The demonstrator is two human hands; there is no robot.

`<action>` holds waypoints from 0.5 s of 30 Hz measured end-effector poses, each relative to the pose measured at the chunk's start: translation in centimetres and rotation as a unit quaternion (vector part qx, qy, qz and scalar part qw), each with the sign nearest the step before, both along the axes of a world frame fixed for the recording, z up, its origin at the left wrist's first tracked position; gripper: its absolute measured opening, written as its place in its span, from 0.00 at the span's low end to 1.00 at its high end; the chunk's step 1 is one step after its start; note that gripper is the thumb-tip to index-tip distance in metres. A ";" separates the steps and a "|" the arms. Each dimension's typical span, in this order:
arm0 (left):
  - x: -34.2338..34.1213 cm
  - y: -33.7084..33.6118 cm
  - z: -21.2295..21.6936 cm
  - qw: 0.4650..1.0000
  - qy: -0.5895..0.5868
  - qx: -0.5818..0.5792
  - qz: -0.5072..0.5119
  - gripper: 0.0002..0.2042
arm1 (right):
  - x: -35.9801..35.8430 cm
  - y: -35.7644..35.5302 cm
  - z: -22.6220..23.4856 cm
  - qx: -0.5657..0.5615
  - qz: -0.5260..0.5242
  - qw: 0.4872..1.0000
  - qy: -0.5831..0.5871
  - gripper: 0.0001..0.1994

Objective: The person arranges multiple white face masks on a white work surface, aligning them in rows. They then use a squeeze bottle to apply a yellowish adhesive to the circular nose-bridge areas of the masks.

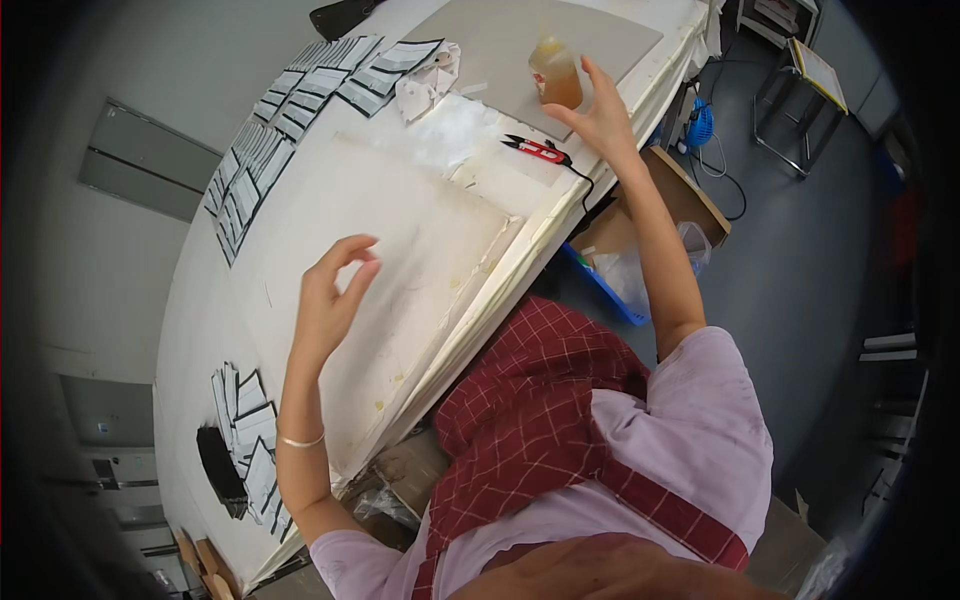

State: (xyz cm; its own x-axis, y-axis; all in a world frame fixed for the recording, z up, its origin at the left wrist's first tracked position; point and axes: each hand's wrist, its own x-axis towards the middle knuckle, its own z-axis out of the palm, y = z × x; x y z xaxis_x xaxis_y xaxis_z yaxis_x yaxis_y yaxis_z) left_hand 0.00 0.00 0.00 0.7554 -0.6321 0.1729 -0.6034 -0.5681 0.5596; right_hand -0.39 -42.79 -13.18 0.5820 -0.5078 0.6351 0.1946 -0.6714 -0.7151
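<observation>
My left hand (328,298) is raised over the white tabletop (300,190), its fingers bent and thumb apart, holding nothing. Farther off, my right hand (602,118) spreads thumb and fingers beside a clear jar (556,76) of amber liquid. The jar stands on a grey board (490,45); whether my fingertips touch it I cannot tell. Just below the jar lie red-handled thread snips (540,150) with dark blades and a black cord. A crumpled pale cloth (428,85) and a thin white sheet (445,130) lie to their left.
Rows of dark-edged white pieces (300,95) line the far left of the table; more (250,430) lie near my left forearm beside a black bundle (220,470). Right of the table's padded edge are a cardboard box (685,195), blue crate (610,285), small blue fan (700,125) and stool (800,100).
</observation>
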 end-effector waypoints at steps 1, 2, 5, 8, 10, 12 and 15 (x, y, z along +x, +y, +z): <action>0.5 -2.8 0.5 0.999 -0.005 0.010 -0.045 0.15 | 0.7 1.2 1.1 0.024 0.007 0.999 0.027 0.42; 1.1 -5.3 0.6 0.997 -0.013 0.023 -0.069 0.16 | 1.1 2.0 1.5 0.047 0.015 0.997 0.057 0.40; 2.5 -14.5 -2.0 0.991 -0.040 0.000 -0.129 0.20 | 0.4 -1.0 1.8 0.086 0.005 0.993 0.077 0.36; 3.3 -20.7 -3.3 0.988 -0.038 0.012 -0.149 0.25 | -2.4 -1.3 0.6 0.160 0.015 0.986 -0.045 0.34; 4.2 -23.4 -5.1 0.987 -0.055 0.017 -0.151 0.28 | -5.9 -1.5 0.2 0.208 0.013 0.975 -0.074 0.33; 5.2 -25.9 -6.4 0.987 -0.073 0.038 -0.137 0.34 | -9.4 -1.6 -0.6 0.260 0.003 0.959 -0.115 0.32; 5.3 -29.0 -6.8 0.986 -0.064 0.087 -0.127 0.40 | -14.0 -3.2 -2.1 0.304 -0.050 0.938 -0.160 0.32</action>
